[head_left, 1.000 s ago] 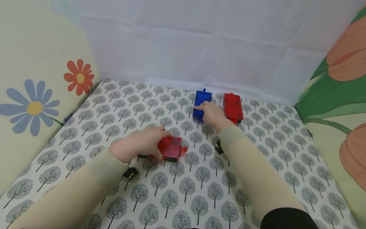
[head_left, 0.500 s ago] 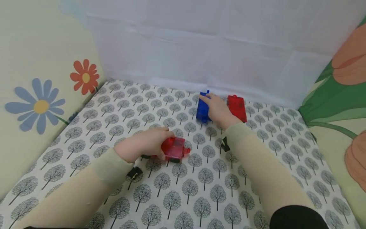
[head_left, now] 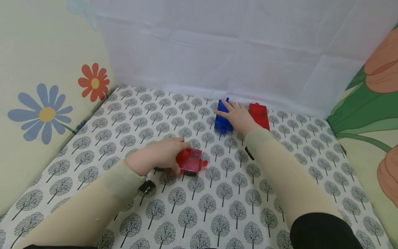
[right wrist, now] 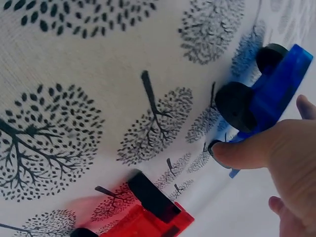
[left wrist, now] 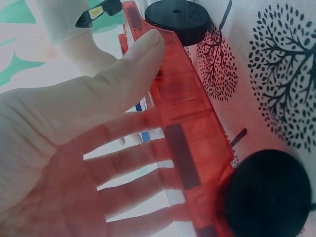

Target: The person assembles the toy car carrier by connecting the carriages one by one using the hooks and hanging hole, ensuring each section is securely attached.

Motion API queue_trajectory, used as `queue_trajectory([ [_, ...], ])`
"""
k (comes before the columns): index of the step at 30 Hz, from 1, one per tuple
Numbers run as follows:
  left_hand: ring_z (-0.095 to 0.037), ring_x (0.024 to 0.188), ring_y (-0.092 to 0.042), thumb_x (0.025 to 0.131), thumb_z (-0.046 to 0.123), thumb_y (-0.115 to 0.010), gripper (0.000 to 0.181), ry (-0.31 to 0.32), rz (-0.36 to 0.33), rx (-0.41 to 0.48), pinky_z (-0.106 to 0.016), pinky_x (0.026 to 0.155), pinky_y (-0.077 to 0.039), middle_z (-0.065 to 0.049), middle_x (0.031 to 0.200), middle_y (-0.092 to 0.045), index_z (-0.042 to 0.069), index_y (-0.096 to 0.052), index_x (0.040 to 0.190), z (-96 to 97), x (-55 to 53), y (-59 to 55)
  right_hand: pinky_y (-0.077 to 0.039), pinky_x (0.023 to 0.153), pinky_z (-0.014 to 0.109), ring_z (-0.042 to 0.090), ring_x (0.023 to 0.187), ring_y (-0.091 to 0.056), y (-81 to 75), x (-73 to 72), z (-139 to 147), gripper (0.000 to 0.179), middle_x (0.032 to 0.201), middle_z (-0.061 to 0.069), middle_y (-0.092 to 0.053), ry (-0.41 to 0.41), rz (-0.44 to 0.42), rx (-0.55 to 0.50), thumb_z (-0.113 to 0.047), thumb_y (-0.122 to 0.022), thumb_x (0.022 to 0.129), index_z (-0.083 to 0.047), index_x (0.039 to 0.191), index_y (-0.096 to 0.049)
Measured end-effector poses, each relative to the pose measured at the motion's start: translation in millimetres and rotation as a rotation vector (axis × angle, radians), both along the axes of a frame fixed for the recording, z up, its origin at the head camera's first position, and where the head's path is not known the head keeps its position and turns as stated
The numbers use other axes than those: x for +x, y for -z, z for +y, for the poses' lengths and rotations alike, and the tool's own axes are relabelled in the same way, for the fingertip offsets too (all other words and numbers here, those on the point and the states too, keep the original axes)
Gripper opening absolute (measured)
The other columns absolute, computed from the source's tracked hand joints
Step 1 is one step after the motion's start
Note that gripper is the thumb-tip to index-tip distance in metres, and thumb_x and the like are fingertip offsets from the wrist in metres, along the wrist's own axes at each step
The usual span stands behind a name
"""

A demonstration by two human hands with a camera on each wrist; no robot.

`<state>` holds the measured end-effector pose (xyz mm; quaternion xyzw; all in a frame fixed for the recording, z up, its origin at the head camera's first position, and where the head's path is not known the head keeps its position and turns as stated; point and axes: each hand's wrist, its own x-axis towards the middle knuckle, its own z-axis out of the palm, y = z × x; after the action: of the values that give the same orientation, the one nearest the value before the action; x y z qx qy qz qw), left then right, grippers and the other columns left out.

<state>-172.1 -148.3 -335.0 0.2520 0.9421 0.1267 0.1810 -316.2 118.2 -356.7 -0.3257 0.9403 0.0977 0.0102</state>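
In the head view my left hand [head_left: 160, 155] holds a translucent red toy vehicle [head_left: 191, 160] on the cloth, a hitch tab at its right end. The left wrist view shows my thumb on the near side of this red toy vehicle [left wrist: 190, 103], fingers behind it. Farther back, my right hand [head_left: 237, 116] lies spread at a blue toy vehicle [head_left: 222, 119] with small hitches at both ends. In the right wrist view the thumb reaches by the black wheels of the blue toy vehicle [right wrist: 276, 91]; contact is hard to judge.
A second red toy vehicle [head_left: 259, 114] stands just right of my right hand, partly behind it. The tree-print cloth [head_left: 205, 207] covers the table. White fabric [head_left: 199, 52] hangs behind, and flower-patterned panels flank both sides.
My right hand has shifted from the near part of the blue toy vehicle toward its far end, fingers now spread. That toy is turned slightly. The left hand keeps its hold.
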Motion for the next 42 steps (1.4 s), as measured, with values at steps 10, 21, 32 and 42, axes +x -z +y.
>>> queue_trajectory([
  [10, -0.023, 0.101, -0.057, 0.057, 0.022, -0.096, 0.086, -0.001, -0.003, -0.007, -0.043, 0.090, -0.050, -0.004, 0.112, -0.056, 0.012, -0.059, 0.134, 1.4, 0.2, -1.8, -0.012, 0.115, 0.057, 0.034, 0.148, -0.009, 6.6, 0.8, -2.8, 0.079, 0.164, 0.011, -0.008, -0.052, 0.042, 0.062, 0.005, -0.064, 0.093, -0.030, 0.156, -0.031],
  [21, -0.024, 0.103, -0.057, 0.056, 0.025, -0.096, 0.089, -0.002, -0.013, -0.012, -0.045, 0.092, -0.049, -0.007, 0.119, -0.057, 0.013, -0.058, 0.136, 2.4, -1.2, -1.4, -0.007, 0.117, 0.053, 0.029, 0.148, -0.011, 5.8, 3.6, 2.5, 0.081, 0.158, 0.008, -0.029, -0.085, 0.086, 0.043, -0.002, -0.077, 0.083, -0.012, 0.153, -0.036],
  [32, -0.022, 0.099, -0.057, 0.059, 0.019, -0.095, 0.084, -0.011, -0.001, -0.010, -0.044, 0.088, -0.050, -0.003, 0.112, -0.057, 0.013, -0.059, 0.134, -0.7, -2.4, 2.8, -0.003, 0.117, 0.052, 0.030, 0.147, -0.017, -13.0, 12.6, -7.3, 0.085, 0.154, 0.010, -0.035, -0.036, 0.103, -0.103, -0.008, -0.080, 0.078, -0.013, 0.152, -0.037],
  [42, -0.022, 0.099, -0.057, 0.059, 0.019, -0.095, 0.084, -0.012, -0.001, -0.004, -0.045, 0.089, -0.050, -0.004, 0.114, -0.057, 0.013, -0.059, 0.135, 1.4, -3.0, 2.5, -0.015, 0.116, 0.051, 0.033, 0.134, -0.035, -38.0, 39.4, 0.7, 0.090, 0.141, 0.014, -0.040, 0.025, 0.026, -0.196, -0.026, -0.084, 0.075, -0.015, 0.151, -0.038],
])
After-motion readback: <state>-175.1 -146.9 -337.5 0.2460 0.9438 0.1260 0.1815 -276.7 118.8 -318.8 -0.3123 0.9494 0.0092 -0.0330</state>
